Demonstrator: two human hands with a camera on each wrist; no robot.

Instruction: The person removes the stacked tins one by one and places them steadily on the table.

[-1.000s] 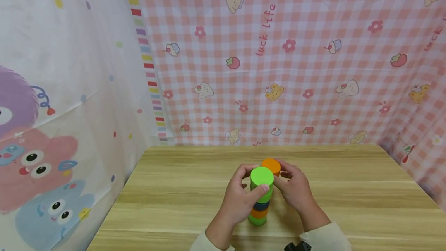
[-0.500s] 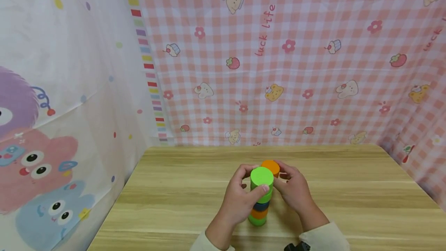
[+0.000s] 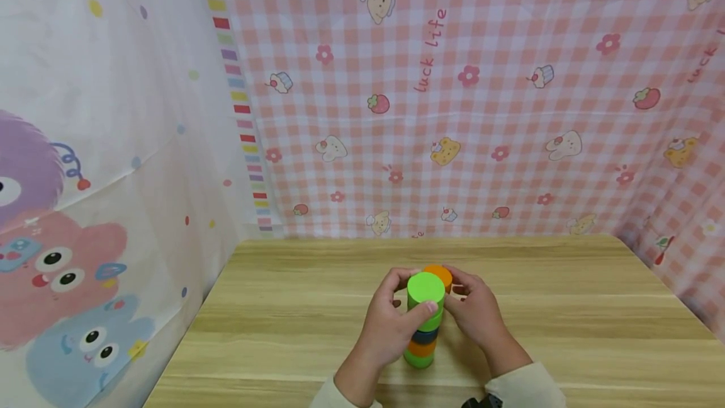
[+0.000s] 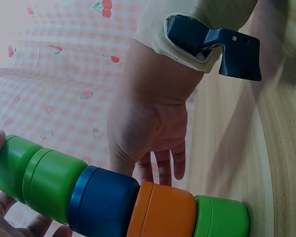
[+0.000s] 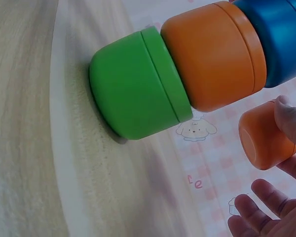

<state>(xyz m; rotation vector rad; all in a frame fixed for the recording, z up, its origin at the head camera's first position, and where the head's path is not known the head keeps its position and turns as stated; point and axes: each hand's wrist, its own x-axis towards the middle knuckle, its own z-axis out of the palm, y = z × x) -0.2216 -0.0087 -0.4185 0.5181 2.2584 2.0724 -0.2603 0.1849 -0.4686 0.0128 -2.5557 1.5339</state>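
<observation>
We see a wooden worktop [image 3: 566, 307] with a tall stack of cups [image 3: 423, 326] standing in its middle. Our left hand [image 3: 387, 326] curls round the stack's top. Our right hand [image 3: 472, 313] pinches a small orange cup [image 3: 438, 274] just behind it.

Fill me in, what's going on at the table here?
A person is stacking coloured cups on a wooden table. The stack stands upright: green at the bottom, then orange, blue and green cups on top. The left hand grips the upper green cups, thumb across the front. The right hand holds a loose orange cup just behind the top of the stack, not yet placed on it.
</observation>
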